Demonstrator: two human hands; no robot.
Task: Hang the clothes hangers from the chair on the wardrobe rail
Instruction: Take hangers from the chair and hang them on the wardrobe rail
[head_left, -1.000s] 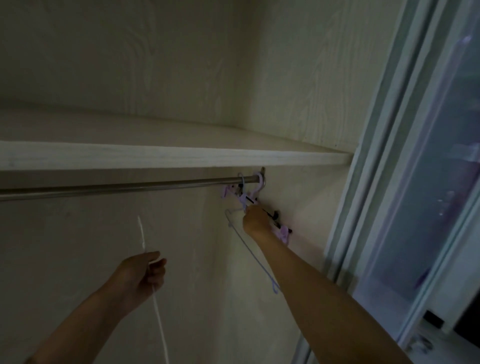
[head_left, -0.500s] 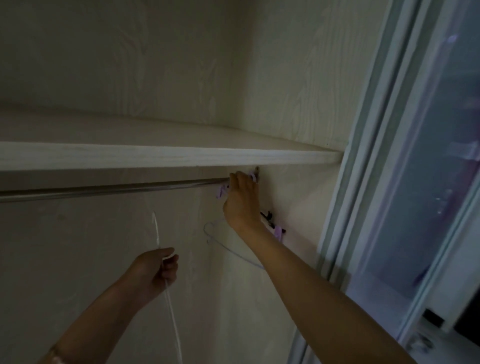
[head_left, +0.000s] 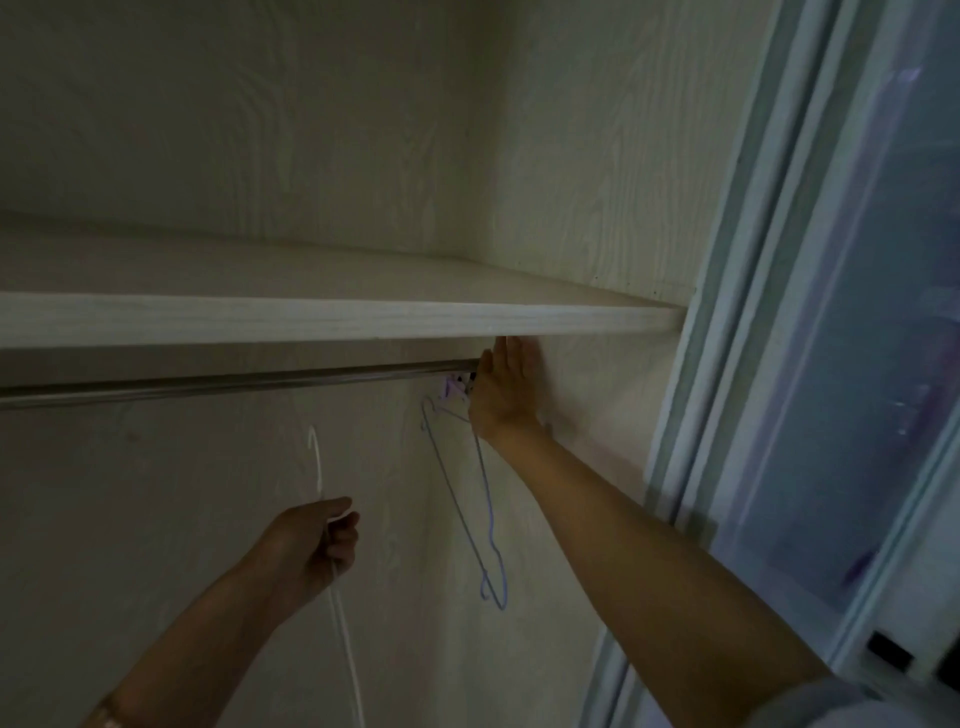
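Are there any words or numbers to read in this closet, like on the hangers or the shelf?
None: no words, numbers, labels or signs can be read anywhere.
The white hanger, the purple hanger, the rail, the shelf and the sliding door show no print.
The picture is dim, and a small dark patch low by the door is too blurred to tell.

Inside a dim wardrobe, no writing, label, brand or number can be read. The pale shelf (head_left: 332, 319), the metal rail (head_left: 234, 382) below it and the sliding door (head_left: 857, 364) at the right carry no legible marks.
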